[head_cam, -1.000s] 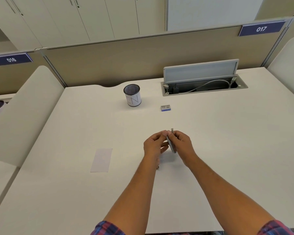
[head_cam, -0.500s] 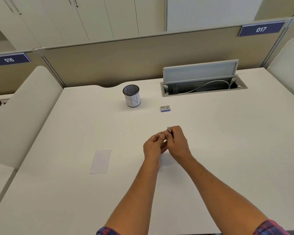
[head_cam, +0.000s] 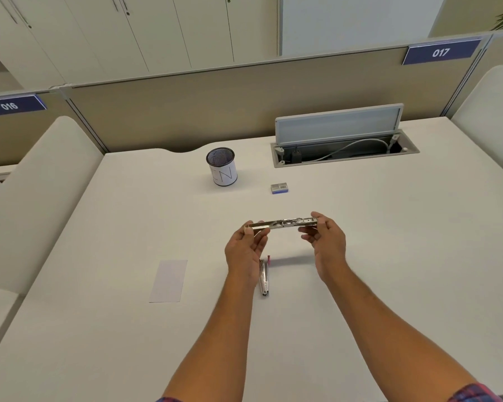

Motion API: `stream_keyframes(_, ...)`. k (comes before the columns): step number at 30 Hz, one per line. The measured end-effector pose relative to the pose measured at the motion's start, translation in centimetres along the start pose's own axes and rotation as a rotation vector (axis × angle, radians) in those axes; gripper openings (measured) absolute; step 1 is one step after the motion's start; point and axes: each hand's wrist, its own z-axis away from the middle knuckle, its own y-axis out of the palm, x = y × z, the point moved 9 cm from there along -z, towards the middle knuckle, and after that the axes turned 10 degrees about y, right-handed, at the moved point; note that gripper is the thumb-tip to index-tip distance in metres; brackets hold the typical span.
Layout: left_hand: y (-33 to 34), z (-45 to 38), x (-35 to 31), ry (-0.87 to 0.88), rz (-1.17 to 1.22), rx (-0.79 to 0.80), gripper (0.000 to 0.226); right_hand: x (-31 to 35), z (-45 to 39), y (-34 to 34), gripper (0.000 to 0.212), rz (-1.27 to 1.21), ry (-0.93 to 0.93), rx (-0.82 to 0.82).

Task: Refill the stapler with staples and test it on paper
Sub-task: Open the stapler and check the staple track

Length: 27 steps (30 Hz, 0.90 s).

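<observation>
We hold a long metal stapler part (head_cam: 282, 223) level above the counter (head_cam: 389, 256), stretched sideways between both hands; our left hand (head_cam: 246, 250) pinches its left end between thumb and fingertips, and our right hand (head_cam: 327, 242) grips its right end, fingers curled around it; the piece is silvery, with an open channel along its top; whether staples sit in it we cannot tell. Below the left hand, on the counter, lies a second metal stapler piece (head_cam: 264, 276), pointing toward us, with a small pink bit at its far end; neither hand touches it. A small staple box (head_cam: 279, 188), grey above and blue along its near side, rests farther back, well apart from the hands; a slip of paper (head_cam: 169, 280) lies flat to the left of our left forearm; a mesh pen cup (head_cam: 222, 166) stands near the back edge, left of the open cable tray (head_cam: 346, 153).
</observation>
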Motion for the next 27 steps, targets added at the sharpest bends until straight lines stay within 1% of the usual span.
stream_keyframes(3, 0.2, -0.2, -0.2, -0.012, -0.053, 0.08, 0.018, -0.5, 0.1, -0.1, 0.027, -0.109, 0.084, 0.125)
stream_keyframes(5, 0.2, -0.3, -0.4, -0.009, -0.132, 0.104, 0.018, -0.3, 0.3, -0.3, 0.026, -0.127, 0.083, 0.157)
stream_keyframes(6, 0.1, -0.4, -0.7, 0.013, -0.212, 0.119, 0.017, -0.1, 0.4, -0.4, 0.025, -0.127, 0.083, 0.163)
stream_keyframes(8, 0.2, -0.5, -1.5, 0.111, -0.459, 0.165, 0.012, 0.1, 0.5, -0.9, 0.024, -0.122, 0.091, 0.167)
stream_keyframes(11, 1.8, -0.2, -3.2, 0.344, -0.969, 0.286, 0.008, 0.0, 0.4, -1.5, 0.024, -0.091, 0.111, 0.173)
stream_keyframes(12, 2.6, 0.1, -3.1, 0.359, -1.082, 0.358, 0.012, 0.0, 0.4, -1.6, 0.024, -0.09, 0.121, 0.171)
stream_keyframes(14, 4.5, 1.0, -2.1, 0.313, -1.191, 0.558, 0.028, -0.3, 0.3, -1.8, 0.024, -0.096, 0.152, 0.157)
stream_keyframes(15, 5.5, 1.6, -1.5, 0.33, -1.277, 0.667, 0.036, -0.4, 0.3, -1.8, 0.024, -0.1, 0.168, 0.151)
stream_keyframes(17, 7.4, 2.7, -0.1, 0.448, -1.581, 0.89, 0.05, -0.6, 0.4, -1.8, 0.024, -0.084, 0.196, 0.144)
stream_keyframes(19, 8.7, 3.8, 1.3, 0.537, -1.818, 1.056, 0.058, -0.7, 0.4, -1.6, 0.024, -0.047, 0.207, 0.147)
stream_keyframes(20, 9.0, 4.1, 1.8, 0.543, -1.861, 1.095, 0.059, -0.7, 0.5, -1.6, 0.024, -0.029, 0.207, 0.148)
stream_keyframes(22, 9.4, 4.3, 2.3, 0.547, -1.89, 1.119, 0.059, -0.6, 0.7, -1.6, 0.024, -0.007, 0.203, 0.151)
stream_keyframes(27, 9.6, 4.2, 2.9, 0.508, -1.837, 1.142, 0.065, -0.4, 1.0, -1.5, 0.026, -0.024, 0.201, 0.209)
